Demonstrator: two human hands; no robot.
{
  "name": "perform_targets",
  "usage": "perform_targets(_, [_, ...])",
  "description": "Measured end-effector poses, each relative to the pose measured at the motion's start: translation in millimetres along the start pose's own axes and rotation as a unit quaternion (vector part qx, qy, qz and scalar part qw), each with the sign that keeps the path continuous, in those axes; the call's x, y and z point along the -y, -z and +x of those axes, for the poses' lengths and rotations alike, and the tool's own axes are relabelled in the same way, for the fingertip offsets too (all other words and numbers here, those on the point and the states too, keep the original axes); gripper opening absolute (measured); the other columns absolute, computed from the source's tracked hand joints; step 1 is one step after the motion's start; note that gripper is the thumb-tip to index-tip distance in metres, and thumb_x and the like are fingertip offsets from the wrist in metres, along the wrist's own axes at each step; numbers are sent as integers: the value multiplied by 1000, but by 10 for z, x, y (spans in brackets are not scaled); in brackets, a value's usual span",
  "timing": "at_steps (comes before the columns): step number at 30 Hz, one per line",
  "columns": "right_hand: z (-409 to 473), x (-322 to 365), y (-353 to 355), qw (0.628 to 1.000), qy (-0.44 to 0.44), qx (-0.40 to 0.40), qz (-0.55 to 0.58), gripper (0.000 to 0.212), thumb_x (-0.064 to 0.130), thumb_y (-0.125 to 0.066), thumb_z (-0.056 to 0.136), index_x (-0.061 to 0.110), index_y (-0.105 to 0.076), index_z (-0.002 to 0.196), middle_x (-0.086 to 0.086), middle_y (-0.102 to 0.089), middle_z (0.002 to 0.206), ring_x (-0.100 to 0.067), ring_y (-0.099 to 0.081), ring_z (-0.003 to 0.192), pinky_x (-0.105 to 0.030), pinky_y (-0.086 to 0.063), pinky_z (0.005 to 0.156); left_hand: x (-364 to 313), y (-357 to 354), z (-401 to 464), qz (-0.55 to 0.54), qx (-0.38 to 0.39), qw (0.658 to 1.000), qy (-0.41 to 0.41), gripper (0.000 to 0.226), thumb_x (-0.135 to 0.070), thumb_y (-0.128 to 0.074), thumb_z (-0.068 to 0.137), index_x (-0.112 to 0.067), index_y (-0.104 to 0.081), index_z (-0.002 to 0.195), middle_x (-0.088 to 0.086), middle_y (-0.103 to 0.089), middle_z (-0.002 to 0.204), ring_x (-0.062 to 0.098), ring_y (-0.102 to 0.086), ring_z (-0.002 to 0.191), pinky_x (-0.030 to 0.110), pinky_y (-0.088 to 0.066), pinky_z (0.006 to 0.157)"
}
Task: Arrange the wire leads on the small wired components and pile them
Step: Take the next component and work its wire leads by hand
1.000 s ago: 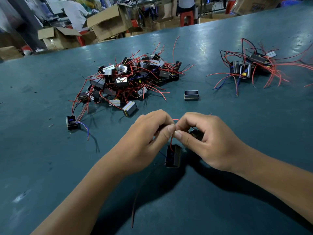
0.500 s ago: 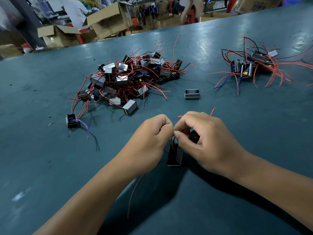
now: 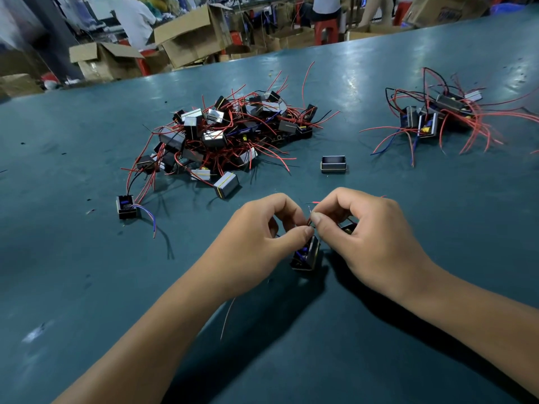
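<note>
A small black wired component (image 3: 305,254) sits on the teal table (image 3: 87,287) between my two hands. My left hand (image 3: 256,228) pinches its red wire leads (image 3: 308,220) between thumb and forefinger. My right hand (image 3: 370,237) pinches the same leads right beside it, fingertips nearly touching. A thin red lead (image 3: 227,319) trails out under my left wrist. A big tangled heap of components with red wires (image 3: 227,135) lies behind the hands. A smaller pile (image 3: 437,118) lies at the back right.
One loose component with a blue and red lead (image 3: 126,207) sits at the left. A bare metal frame (image 3: 333,164) stands alone between the piles. Cardboard boxes (image 3: 186,36) and people stand beyond the table's far edge.
The component between my hands has tipped and turned slightly. Both hands have shifted their pinch on the leads, and the trailing lead under my left wrist has drawn in shorter.
</note>
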State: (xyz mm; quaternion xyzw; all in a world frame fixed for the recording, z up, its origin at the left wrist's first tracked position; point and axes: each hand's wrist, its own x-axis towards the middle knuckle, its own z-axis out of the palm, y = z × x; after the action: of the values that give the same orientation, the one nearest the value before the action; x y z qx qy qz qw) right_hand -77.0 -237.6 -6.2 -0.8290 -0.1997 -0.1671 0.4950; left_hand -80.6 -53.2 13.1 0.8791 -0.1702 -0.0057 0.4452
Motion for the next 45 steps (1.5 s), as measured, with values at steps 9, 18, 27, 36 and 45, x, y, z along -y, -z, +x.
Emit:
perform_targets(9, [21,1,62,999,-2,40,-1,12,16,-72,88,24,-70,80,18,-68,76,1,-62,71,-8,-41,62,53,27,19,106,-49,990,-76,11,-24,-75,90,-29,-67,84,-11,-63,84,3,-50,69,16,-34,64])
perform_targets(18, [23,12,69,999,-1,43,-19,12,11,-72,85,22,-73,81,20,-66,68,2,-62,70,-7,-41,63,101,89,20,118,-40,990,-64,12,-25,-73,91,-31,-65,85,-21,-61,80,19,-46,62,31,-40,57])
perform_targets(27, [11,70,108,998,13,55,-35,8,14,-73,85,21,-75,82,12,-71,73,-6,-67,74,-22,-50,69,60,53,23,20,-32,997,-63,13,-39,-66,95,-30,-68,87,-11,-67,80,38,-57,69,52,-48,62])
perform_targets(36, [140,24,217,997,-40,62,-33,10,19,-68,86,27,-72,83,18,-69,70,-3,-66,64,-9,-45,59,80,10,25,-4,-12,999,-45,13,-43,-61,92,-32,-64,86,-7,-63,76,25,-56,67,41,-47,64])
perform_targets(45, [164,40,278,991,-23,113,-62,16,15,-66,89,29,-72,88,20,-70,77,0,-66,75,-5,-41,66,98,32,9,13,-24,998,-58,5,-34,-69,94,-34,-70,89,-14,-61,73,2,-44,55,13,-35,55])
